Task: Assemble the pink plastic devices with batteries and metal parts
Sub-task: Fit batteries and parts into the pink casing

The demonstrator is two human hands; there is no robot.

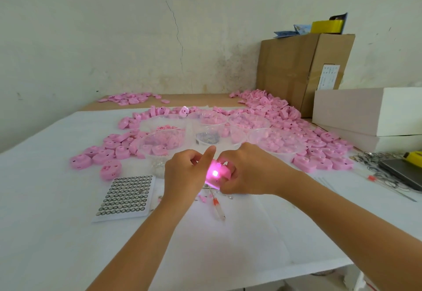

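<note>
Tall brown cardboard box (303, 71) at the desk's far right corner, yellow tape roll (327, 26) on top; two stacked white foam slabs (365, 112) along the right edge.

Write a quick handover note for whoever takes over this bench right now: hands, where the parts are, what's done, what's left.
Left hand and right hand: both hold one pink device just above the table; its light is on.
Battery sheet: on the table, left of the hands, nearly full.
Clear bowls of small parts: just behind the hands.
Loose pink shells: heaped around the bowls on both sides.
Screwdriver: lying under the hands.
Done: this unit lights, so its battery seems fitted.
Left: set it aside and build the rest; which piles are finished, I cannot tell.
</note>
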